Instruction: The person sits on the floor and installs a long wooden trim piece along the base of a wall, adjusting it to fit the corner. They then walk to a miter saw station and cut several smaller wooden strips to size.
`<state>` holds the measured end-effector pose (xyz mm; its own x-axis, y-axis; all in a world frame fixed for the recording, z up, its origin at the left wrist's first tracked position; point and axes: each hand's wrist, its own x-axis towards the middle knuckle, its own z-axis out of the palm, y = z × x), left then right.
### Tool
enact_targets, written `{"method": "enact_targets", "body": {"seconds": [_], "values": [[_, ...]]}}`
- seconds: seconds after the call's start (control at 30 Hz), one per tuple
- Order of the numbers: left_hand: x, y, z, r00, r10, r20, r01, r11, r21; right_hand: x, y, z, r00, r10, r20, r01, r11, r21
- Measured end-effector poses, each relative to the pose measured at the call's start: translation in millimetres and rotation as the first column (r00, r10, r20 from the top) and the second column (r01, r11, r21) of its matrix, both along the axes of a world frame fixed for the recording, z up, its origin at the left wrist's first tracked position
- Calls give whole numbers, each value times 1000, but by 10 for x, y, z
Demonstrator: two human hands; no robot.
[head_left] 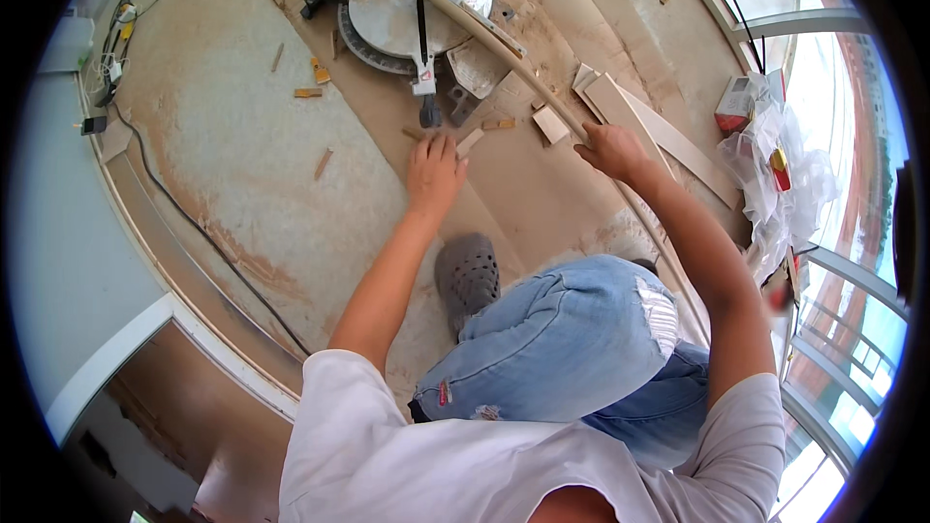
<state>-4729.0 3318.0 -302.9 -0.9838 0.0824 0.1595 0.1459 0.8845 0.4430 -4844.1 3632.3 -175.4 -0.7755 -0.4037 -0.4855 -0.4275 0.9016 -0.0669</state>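
Note:
In the head view, my right hand (615, 150) is closed around a long, narrow wooden trim strip (557, 102). One end of this strip rests on the round metal table of a mitre saw (387, 15); the rest runs back past my right leg. My left hand (438, 172) is low over the floor in front of the saw, its fingers curled down on a small wood offcut (471, 142). Another short brown piece (414, 133) shows by its fingertips. How firmly the fingers grip is partly hidden by the back of the hand.
Brown sheeting (513, 203) with sawdust covers the floor under the saw. Flat boards (668, 140) and a small block (550, 124) lie to the right, near crumpled clear plastic (794, 174). A black cable (208, 242) runs along the left wall. Several offcuts (308, 93) are scattered about.

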Motion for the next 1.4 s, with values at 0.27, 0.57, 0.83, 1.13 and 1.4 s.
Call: {"method": "enact_targets", "body": {"seconds": [0.27, 0.57, 0.83, 1.13, 1.4], "values": [[-396, 123, 1151, 926, -298, -230, 339, 926, 166, -215, 99, 63, 1000, -2, 10, 2, 1000, -4], [-2299, -93, 1001, 821, -537, -192, 509, 842, -181, -291, -21, 80, 996, 86, 33, -86, 996, -9], [-2495, -195, 1007, 776, -624, -92, 626, 780, -11, -529, -265, 85, 999, 43, 30, -41, 997, -72], [-2583, -188, 910, 743, -625, -239, 637, 770, -34, -1029, -1262, -216, 940, -91, -330, -62, 902, -427], [-2589, -263, 934, 751, -649, -121, 641, 760, -102, -1065, -1418, -145, 955, -147, -257, 37, 921, -387]]}}
